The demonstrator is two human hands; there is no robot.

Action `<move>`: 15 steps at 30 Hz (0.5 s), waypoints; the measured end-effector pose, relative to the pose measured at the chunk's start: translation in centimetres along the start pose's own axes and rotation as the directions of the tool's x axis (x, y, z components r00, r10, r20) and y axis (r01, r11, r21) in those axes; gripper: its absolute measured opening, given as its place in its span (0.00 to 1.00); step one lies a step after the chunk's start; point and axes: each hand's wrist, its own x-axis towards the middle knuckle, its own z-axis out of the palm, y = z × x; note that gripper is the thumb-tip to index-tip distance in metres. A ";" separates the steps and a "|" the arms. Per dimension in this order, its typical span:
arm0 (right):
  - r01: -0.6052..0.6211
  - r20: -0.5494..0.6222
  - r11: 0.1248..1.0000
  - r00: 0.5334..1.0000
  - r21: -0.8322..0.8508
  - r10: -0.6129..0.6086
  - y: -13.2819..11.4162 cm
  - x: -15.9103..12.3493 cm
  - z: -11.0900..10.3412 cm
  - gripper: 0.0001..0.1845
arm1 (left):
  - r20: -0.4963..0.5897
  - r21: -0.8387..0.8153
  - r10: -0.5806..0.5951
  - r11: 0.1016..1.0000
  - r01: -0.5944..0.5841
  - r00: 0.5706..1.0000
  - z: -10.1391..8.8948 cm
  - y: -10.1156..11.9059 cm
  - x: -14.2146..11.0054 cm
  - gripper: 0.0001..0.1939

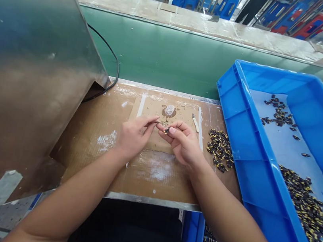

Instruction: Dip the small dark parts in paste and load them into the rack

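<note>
My right hand [183,141] pinches a small black and yellow piece [166,130] between thumb and fingers, over the cardboard sheet [161,145]. Close beside it, my left hand [136,134] has its thumb and forefinger pressed together on a thin dark tool [155,122], too small to name, its tip near the right fingers. Just beyond the hands, a small clear container [169,109] stands on a dark wet stain. A knife with a pale handle [196,124] lies to the right on the sheet.
A loose pile of black and yellow pieces [220,149] lies right of my right hand. Beyond it stands a large blue bin [252,158] holding many more. A metal housing [29,78] with a black cable [115,56] rises at left; a green panel [159,52] borders the back.
</note>
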 end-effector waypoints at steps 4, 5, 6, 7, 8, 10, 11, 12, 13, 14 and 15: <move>-0.025 0.003 0.998 1.000 0.050 0.025 -0.2 0.0 -0.1 0.18 | 0.072 -0.191 -0.097 0.976 0.109 0.993 -0.1 0.2 0.2 0.13; -0.028 0.004 0.998 1.000 0.054 0.028 -0.3 -0.1 -0.2 0.17 | 0.096 -0.251 -0.142 0.954 0.162 0.985 -0.1 0.3 0.3 0.12; -0.031 0.006 0.998 1.000 0.055 0.030 -0.4 -0.1 -0.2 0.17 | 0.124 -0.307 -0.186 0.927 0.215 0.975 -0.1 0.3 0.4 0.12; -0.032 0.007 0.998 0.999 0.052 0.032 -0.5 -0.1 -0.2 0.17 | 0.154 -0.360 -0.225 0.894 0.267 0.962 0.0 0.4 0.5 0.12; -0.032 0.007 0.998 0.999 0.045 0.032 -0.5 -0.2 -0.2 0.17 | 0.181 -0.410 -0.264 0.855 0.317 0.947 0.0 0.4 0.6 0.12; -0.031 0.006 0.999 0.999 0.029 0.031 -0.6 -0.2 -0.3 0.17 | 0.210 -0.503 -0.346 0.764 0.405 0.914 0.2 0.4 0.7 0.15; -0.029 0.003 0.999 1.000 0.021 0.029 -0.6 -0.2 -0.3 0.17 | 0.212 -0.538 -0.385 0.722 0.436 0.898 0.3 0.3 0.8 0.17; -0.023 -0.003 1.000 1.000 0.015 0.023 -0.5 -0.2 -0.3 0.17 | 0.208 -0.561 -0.417 0.691 0.457 0.885 0.4 0.2 0.8 0.18; -0.013 -0.011 1.000 1.000 0.012 0.013 -0.5 -0.2 -0.3 0.17 | 0.196 -0.573 -0.442 0.673 0.468 0.875 0.5 0.1 0.9 0.18; -0.002 -0.020 1.000 1.000 0.009 0.002 -0.5 -0.2 -0.4 0.18 | 0.181 -0.575 -0.457 0.669 0.471 0.871 0.5 -0.1 0.9 0.19; 0.009 -0.026 1.000 1.000 0.006 -0.009 -0.4 -0.1 -0.4 0.18 | 0.165 -0.565 -0.461 0.680 0.467 0.872 0.5 -0.2 0.9 0.19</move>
